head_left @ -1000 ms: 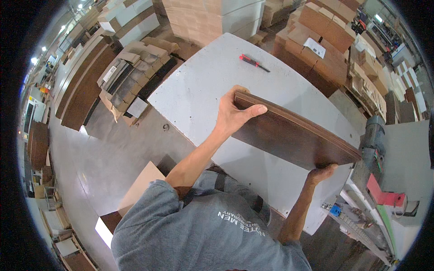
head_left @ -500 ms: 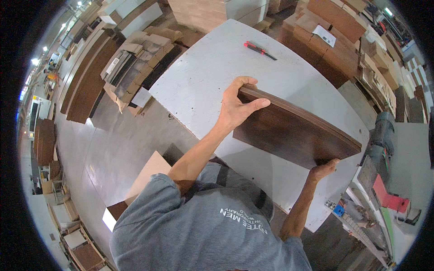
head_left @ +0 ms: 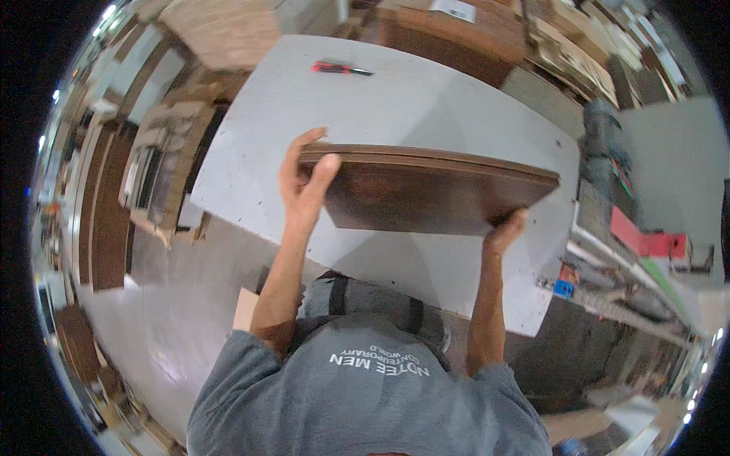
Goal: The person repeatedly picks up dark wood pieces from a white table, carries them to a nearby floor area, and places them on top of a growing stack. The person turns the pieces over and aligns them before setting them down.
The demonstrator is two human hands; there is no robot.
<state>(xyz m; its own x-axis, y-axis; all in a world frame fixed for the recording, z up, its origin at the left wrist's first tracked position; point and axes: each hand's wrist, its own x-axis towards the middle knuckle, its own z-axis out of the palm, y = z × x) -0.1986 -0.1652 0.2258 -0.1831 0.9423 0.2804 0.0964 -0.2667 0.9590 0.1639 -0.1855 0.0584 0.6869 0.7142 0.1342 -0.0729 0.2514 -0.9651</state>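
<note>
I hold a dark brown wooden panel (head_left: 426, 194) up on edge above a large grey worktable (head_left: 426, 91). My left hand (head_left: 303, 181) grips the panel's left end, with the thumb over its top edge. My right hand (head_left: 506, 232) supports the panel's lower right corner from below. The panel is tilted, its flat face turned toward me. A red-handled screwdriver (head_left: 340, 69) lies on the far part of the table, apart from both hands.
Stacks of cardboard boxes (head_left: 456, 30) and wooden boards stand behind the table. More flat boards (head_left: 114, 197) and open cartons lie on the floor at the left. A rack with red and green items (head_left: 646, 251) stands at the right.
The panel has swung from a slanted lie to nearly level across the view, and it sits closer to me. Both hands kept their hold on its ends.
</note>
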